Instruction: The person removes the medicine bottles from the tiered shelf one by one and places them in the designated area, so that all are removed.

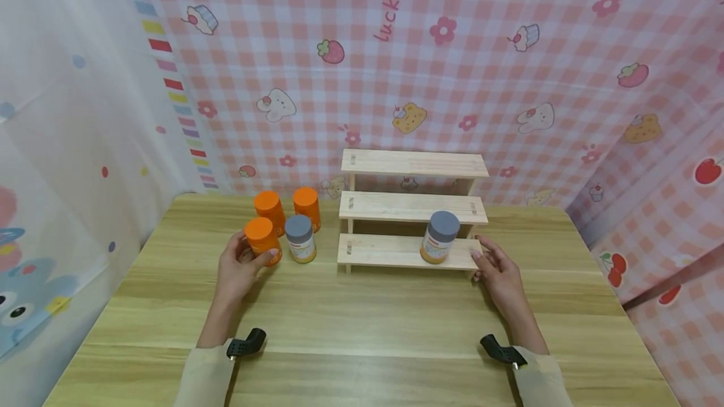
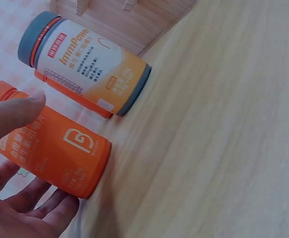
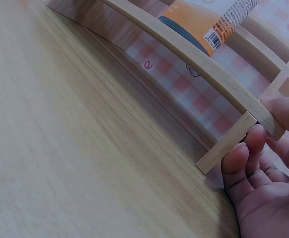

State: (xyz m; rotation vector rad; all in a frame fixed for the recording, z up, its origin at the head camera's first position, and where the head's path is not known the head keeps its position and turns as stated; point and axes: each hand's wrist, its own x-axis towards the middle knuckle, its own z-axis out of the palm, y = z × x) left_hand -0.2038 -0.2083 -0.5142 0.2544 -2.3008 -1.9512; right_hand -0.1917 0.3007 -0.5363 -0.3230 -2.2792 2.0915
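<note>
At the left of the table, my left hand (image 1: 237, 267) holds an orange bottle (image 1: 263, 240), thumb on its near side and fingers around the other. In the left wrist view this orange bottle (image 2: 65, 148) stands close to a grey-lidded bottle (image 2: 85, 64) labelled ImmPower. My right hand (image 1: 499, 274) pinches the right end of the lowest step of a wooden three-tier shelf (image 1: 384, 250), thumb on top and fingertips below in the right wrist view. On that step, near its right end, stands another grey-lidded bottle (image 1: 439, 237).
Two more orange bottles (image 1: 269, 212) stand behind the held one, near the table's back edge. Between them and the shelf's left side lies bare tabletop (image 1: 328, 244). A pink checked cloth (image 1: 367, 80) hangs behind the table.
</note>
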